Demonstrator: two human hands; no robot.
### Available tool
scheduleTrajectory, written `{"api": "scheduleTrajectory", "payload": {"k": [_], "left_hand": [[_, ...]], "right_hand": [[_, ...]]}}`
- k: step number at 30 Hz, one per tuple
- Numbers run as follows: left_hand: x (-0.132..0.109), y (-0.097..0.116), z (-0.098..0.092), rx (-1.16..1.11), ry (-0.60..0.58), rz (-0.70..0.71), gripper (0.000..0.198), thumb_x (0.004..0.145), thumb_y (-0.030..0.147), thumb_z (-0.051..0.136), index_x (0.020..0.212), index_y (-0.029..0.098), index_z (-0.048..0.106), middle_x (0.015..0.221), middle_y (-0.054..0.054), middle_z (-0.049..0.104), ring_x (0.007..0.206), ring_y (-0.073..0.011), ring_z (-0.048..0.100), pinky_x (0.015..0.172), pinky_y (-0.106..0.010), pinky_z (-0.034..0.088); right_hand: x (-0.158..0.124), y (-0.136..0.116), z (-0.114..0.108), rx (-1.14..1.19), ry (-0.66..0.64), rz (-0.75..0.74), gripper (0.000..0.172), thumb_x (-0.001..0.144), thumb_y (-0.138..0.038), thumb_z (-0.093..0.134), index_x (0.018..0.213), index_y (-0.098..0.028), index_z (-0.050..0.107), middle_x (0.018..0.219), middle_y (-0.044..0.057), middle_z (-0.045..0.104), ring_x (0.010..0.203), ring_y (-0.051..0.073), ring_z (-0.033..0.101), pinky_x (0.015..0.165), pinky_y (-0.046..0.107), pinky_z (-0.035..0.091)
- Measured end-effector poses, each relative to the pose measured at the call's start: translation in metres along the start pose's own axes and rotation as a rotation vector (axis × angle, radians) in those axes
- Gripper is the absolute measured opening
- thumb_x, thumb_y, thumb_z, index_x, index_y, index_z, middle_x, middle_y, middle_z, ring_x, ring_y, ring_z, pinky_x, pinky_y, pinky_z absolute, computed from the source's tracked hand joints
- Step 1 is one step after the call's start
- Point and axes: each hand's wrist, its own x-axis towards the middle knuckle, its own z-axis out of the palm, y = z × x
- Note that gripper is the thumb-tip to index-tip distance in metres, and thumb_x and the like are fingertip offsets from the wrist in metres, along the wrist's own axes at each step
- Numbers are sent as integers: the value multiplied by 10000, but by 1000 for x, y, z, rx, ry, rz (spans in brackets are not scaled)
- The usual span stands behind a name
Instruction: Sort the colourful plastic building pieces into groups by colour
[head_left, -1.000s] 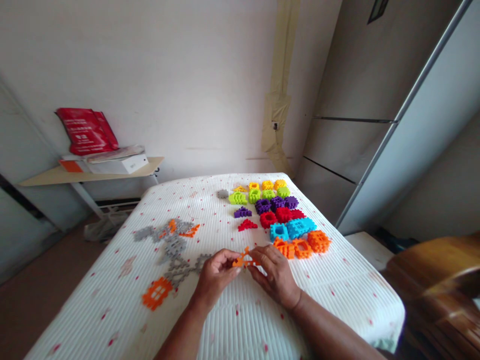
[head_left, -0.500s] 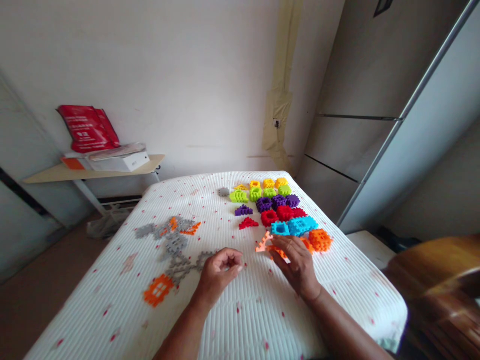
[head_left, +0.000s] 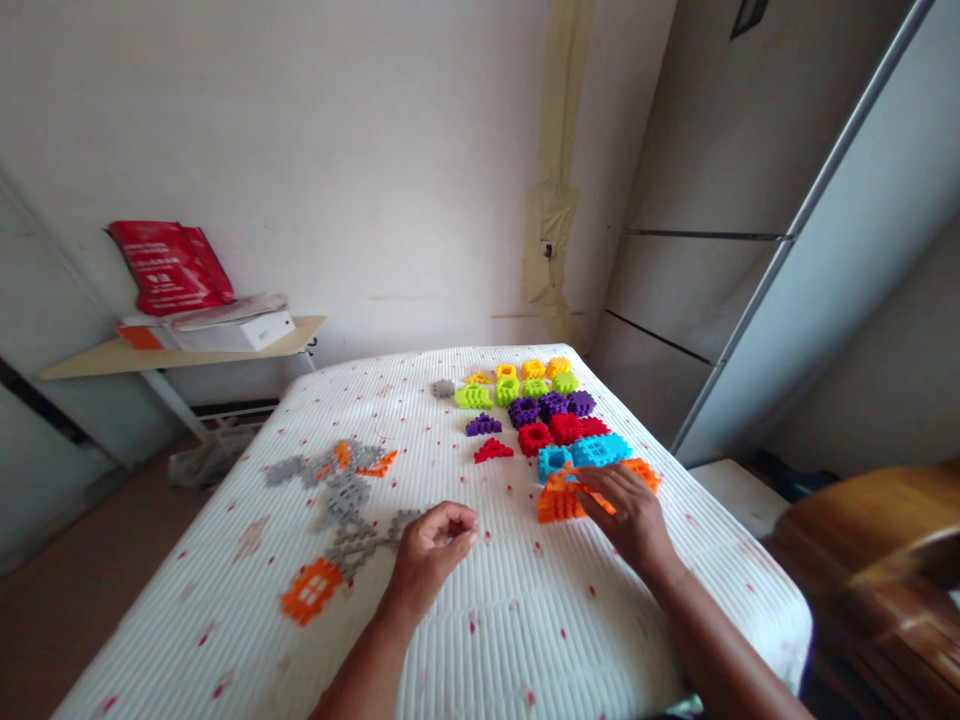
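Observation:
My right hand (head_left: 630,510) has its fingers closed on the upper edge of an orange triangular interlocking block (head_left: 561,482), at the left end of the orange row. Other orange triangular blocks stand against it, and the fingers partly hide the orange pieces behind. My left hand (head_left: 437,540) rests over the tablecloth with its fingers curled in and nothing visible in them. Just left of it lie grey interlocking blocks (head_left: 352,545) and an orange window-shaped block (head_left: 310,590).
Blue blocks (head_left: 600,449), red blocks (head_left: 566,430), purple blocks (head_left: 553,405), green blocks (head_left: 534,387) and yellow blocks (head_left: 532,369) stand in rows behind. A red triangular block (head_left: 493,450) and a purple triangular block (head_left: 484,425) lie left of them. A wooden chair (head_left: 870,540) is at right.
My right hand has moved right with the orange triangular block, bringing it against the other orange triangular blocks. My left hand stays almost where it was, still curled.

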Motion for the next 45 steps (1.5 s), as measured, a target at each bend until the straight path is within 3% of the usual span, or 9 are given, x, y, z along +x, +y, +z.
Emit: {"api": "scheduleTrajectory", "payload": {"k": [12,23,28,32,38,41,45], "left_hand": [[0,0,0,5,2,10,143,661,280,632,740,161,644,681,-17,625,658,-147,563,643,-246,446],[-1,2,1,3,20,28,113,649,253,634,710,159,642,656,-11,622,631,-138,556,627,-236,440],[-1,10,-3,93,105,79,87,678,228,603,705,158,648,636,-8,619,612,-134,552,614,-231,439],[-8,7,-36,275,291,171,96,711,222,572,708,178,658,672,-7,646,651,-145,576,653,-239,449],[-36,-19,-120,414,773,63,177,712,316,583,805,184,653,760,-26,672,729,-180,606,719,-271,469],[-39,-30,-148,487,844,5,255,698,378,566,824,174,652,833,-61,679,785,-208,612,759,-306,468],[-30,-38,-155,570,808,-71,311,630,422,549,788,181,667,836,-73,682,786,-235,618,777,-353,475]], "right_hand": [[1,-2,8,-28,-118,-52,138,881,-240,527,958,-191,630,895,72,687,816,206,606,738,361,473],[-1,-1,8,-56,-114,-70,156,873,-238,525,974,-204,639,931,72,685,829,204,613,738,360,481],[-4,2,7,-98,-36,-98,218,856,-277,561,1050,-194,613,997,82,671,887,224,614,785,388,473],[-4,-1,2,-70,85,-135,219,835,-250,586,1047,-204,603,964,78,678,849,218,625,797,387,472],[-2,-14,1,-29,159,-192,223,824,-196,597,1046,-214,596,927,77,683,822,214,631,778,380,471],[0,-29,10,22,115,-228,226,842,-183,570,1066,-207,585,945,81,677,857,209,623,783,370,471],[4,-63,31,115,-60,-295,206,874,-174,503,1066,-176,578,1015,97,655,918,199,599,795,345,471]]}}
